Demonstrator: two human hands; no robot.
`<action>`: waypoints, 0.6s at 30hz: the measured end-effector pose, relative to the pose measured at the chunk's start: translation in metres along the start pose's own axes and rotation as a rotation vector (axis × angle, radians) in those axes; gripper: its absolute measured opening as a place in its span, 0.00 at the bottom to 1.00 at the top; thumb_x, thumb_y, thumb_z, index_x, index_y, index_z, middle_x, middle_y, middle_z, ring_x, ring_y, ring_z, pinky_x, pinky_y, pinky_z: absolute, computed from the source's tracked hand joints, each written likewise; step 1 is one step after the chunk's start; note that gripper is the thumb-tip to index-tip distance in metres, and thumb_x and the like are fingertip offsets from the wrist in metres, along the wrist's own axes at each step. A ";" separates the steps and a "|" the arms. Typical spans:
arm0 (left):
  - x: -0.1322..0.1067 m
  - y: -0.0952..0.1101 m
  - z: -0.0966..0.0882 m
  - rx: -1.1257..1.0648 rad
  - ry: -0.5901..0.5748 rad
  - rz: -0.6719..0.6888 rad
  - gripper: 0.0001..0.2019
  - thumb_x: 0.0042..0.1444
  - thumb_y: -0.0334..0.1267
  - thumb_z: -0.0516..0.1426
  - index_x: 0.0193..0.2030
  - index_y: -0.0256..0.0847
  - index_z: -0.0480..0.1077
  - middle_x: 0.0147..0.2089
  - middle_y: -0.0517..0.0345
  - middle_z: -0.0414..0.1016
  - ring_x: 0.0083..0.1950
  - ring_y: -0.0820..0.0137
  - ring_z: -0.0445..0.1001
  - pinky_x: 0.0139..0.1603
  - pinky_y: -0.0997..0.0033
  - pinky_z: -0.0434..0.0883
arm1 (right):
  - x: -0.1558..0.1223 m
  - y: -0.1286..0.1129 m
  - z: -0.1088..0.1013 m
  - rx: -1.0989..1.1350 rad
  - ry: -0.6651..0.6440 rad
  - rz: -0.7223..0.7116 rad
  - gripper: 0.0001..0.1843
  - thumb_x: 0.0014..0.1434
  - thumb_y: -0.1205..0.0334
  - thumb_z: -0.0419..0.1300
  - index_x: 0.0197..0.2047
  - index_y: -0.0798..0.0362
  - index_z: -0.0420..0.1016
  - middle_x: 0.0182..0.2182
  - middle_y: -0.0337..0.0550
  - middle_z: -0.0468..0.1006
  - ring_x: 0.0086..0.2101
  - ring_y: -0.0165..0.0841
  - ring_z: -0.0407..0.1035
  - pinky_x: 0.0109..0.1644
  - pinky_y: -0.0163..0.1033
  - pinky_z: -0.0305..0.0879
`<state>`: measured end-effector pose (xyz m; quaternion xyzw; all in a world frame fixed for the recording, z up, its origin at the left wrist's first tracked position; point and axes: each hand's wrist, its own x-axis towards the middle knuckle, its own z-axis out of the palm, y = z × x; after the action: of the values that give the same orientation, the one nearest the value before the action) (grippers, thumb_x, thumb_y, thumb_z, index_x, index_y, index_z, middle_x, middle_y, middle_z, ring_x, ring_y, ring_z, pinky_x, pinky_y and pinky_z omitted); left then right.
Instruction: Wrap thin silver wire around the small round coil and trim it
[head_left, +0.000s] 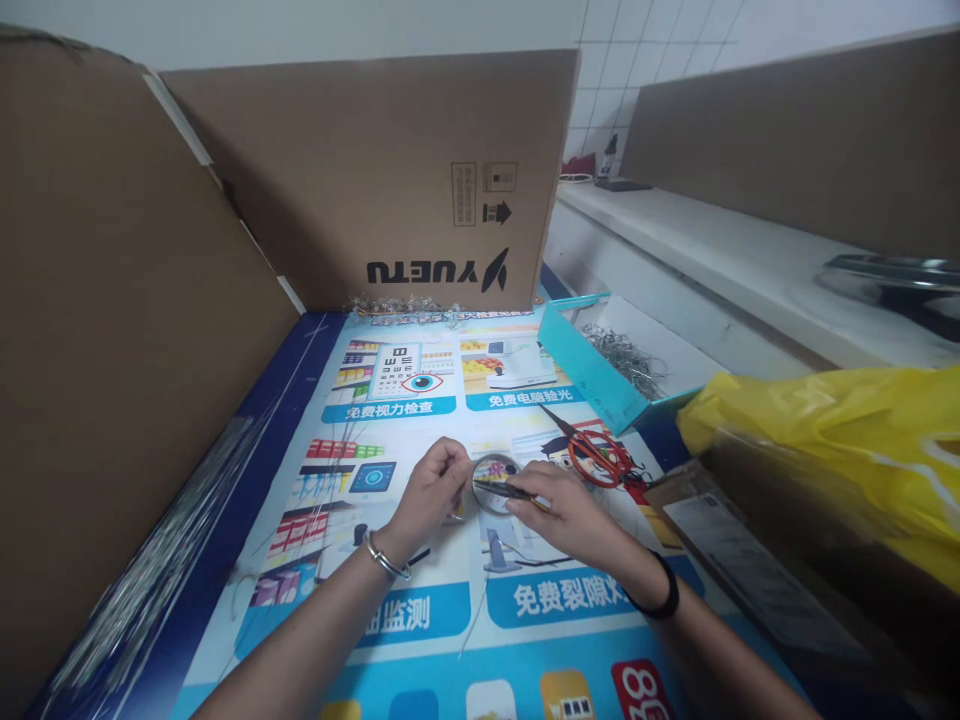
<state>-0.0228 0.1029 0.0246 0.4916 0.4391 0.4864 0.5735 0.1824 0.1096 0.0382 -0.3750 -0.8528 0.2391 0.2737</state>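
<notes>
Between my hands is a thin round ring of silvery wire point(496, 512), with the printed sheet showing through it. My left hand point(429, 495) is closed in a pinch at the ring's left edge; its fingertips hide what lies between them. My right hand point(564, 510) is wrapped round a pair of pliers point(510, 490) with dark, narrow jaws. The jaws cross the ring and point left, their tips close to my left fingers. Scissors point(600, 458) with red handles lie just beyond my right hand, blades pointing up and left.
A turquoise box point(592, 375) at the right holds a tangle of wire pieces point(622, 360). Long wire strands point(165, 560) lie along the left side. Cardboard panels point(375, 180) stand at the back and left. A yellow plastic bag point(825, 430) lies at the right, over a carton.
</notes>
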 end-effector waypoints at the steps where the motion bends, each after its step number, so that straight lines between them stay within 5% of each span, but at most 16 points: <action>1: 0.000 0.000 0.000 0.004 0.002 -0.001 0.14 0.57 0.48 0.56 0.32 0.41 0.59 0.22 0.70 0.62 0.16 0.83 0.56 0.15 0.84 0.55 | 0.000 0.000 0.001 0.001 -0.002 0.000 0.12 0.61 0.56 0.56 0.41 0.52 0.77 0.32 0.45 0.77 0.35 0.35 0.69 0.38 0.38 0.61; 18: 0.001 -0.001 -0.001 -0.001 0.019 0.010 0.13 0.57 0.46 0.57 0.31 0.40 0.60 0.22 0.69 0.63 0.16 0.83 0.56 0.15 0.84 0.55 | 0.001 -0.004 0.000 0.067 -0.143 0.063 0.12 0.64 0.57 0.52 0.36 0.52 0.74 0.32 0.41 0.76 0.34 0.33 0.69 0.38 0.35 0.61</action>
<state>-0.0238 0.1036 0.0236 0.4888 0.4417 0.4945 0.5670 0.1793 0.1082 0.0409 -0.3744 -0.8494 0.3021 0.2170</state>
